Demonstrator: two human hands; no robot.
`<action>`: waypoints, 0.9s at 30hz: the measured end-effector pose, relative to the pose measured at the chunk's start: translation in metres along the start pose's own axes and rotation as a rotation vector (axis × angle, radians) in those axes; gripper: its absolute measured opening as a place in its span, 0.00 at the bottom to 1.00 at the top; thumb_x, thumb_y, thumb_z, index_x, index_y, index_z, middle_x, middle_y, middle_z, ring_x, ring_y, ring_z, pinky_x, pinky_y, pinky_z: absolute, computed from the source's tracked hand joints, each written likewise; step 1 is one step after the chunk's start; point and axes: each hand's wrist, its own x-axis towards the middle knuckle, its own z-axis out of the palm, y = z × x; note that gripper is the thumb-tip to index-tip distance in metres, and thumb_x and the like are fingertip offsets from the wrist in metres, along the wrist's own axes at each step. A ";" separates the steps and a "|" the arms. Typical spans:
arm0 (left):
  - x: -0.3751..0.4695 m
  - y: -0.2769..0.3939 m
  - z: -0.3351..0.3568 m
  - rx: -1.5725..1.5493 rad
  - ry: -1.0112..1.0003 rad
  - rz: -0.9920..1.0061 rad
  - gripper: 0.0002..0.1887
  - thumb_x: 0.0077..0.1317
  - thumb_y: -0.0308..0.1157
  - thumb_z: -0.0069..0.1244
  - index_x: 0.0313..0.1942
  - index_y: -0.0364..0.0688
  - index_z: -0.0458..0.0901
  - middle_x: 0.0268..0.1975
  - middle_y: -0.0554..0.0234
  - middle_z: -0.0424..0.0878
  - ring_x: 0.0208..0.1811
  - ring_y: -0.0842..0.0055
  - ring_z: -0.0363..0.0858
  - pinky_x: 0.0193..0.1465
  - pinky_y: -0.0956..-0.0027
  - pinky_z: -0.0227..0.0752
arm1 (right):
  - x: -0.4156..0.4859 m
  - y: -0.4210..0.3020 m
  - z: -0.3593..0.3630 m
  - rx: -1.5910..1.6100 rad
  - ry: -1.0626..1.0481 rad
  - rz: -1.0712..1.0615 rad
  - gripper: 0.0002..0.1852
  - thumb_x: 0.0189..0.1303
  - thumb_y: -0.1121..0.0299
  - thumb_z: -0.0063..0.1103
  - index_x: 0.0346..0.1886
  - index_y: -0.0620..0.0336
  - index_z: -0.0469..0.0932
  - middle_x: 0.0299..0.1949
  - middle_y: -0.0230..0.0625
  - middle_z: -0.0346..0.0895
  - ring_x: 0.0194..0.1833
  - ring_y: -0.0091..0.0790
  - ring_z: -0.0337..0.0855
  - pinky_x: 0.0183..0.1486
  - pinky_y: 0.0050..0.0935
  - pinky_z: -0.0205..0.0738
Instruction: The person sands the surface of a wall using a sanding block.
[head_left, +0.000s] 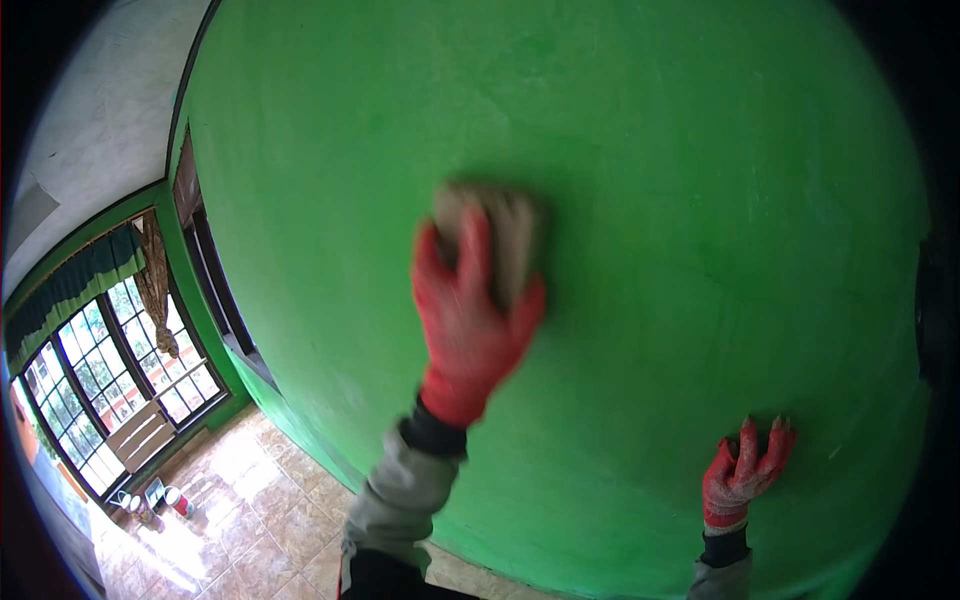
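A green painted wall (637, 225) fills most of the view, with faint scuffs and pale marks on it. My left hand (472, 322), in a red glove, grips a flat brownish block (517, 225) against the wall; both are blurred, and the block's exact kind cannot be told. Lower right, my right hand (746, 469), in a red glove with whitish dust on it, rests on the wall with its fingers spread. A small dark thing shows beside its thumb side, too unclear to name.
Far left, a barred window (97, 360) with a green curtain (75, 281) stands above a wooden slatted piece (141, 436). Several containers, one a red and white bucket (178, 501), stand on the tiled floor (285, 510). A dark object (930, 311) is at the right edge.
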 end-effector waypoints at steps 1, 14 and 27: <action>0.037 -0.003 -0.001 0.006 0.046 -0.032 0.47 0.51 0.41 0.65 0.72 0.43 0.63 0.67 0.24 0.56 0.65 0.36 0.64 0.66 0.45 0.63 | 0.001 -0.002 0.001 0.005 0.005 0.002 0.23 0.53 0.78 0.58 0.55 0.59 0.79 0.67 0.49 0.61 0.68 0.61 0.65 0.68 0.68 0.62; -0.074 0.013 -0.009 0.036 -0.162 0.079 0.53 0.50 0.42 0.67 0.75 0.47 0.56 0.70 0.25 0.50 0.69 0.34 0.59 0.68 0.43 0.62 | 0.004 -0.001 0.002 0.017 -0.008 0.006 0.23 0.53 0.77 0.59 0.56 0.59 0.79 0.67 0.48 0.61 0.67 0.61 0.66 0.68 0.68 0.62; -0.066 0.007 0.015 -0.004 -0.022 0.057 0.50 0.56 0.42 0.62 0.76 0.44 0.52 0.70 0.25 0.50 0.69 0.36 0.59 0.69 0.44 0.60 | 0.003 0.003 0.002 -0.042 0.014 -0.001 0.22 0.54 0.76 0.60 0.56 0.58 0.80 0.67 0.49 0.62 0.67 0.61 0.66 0.67 0.67 0.63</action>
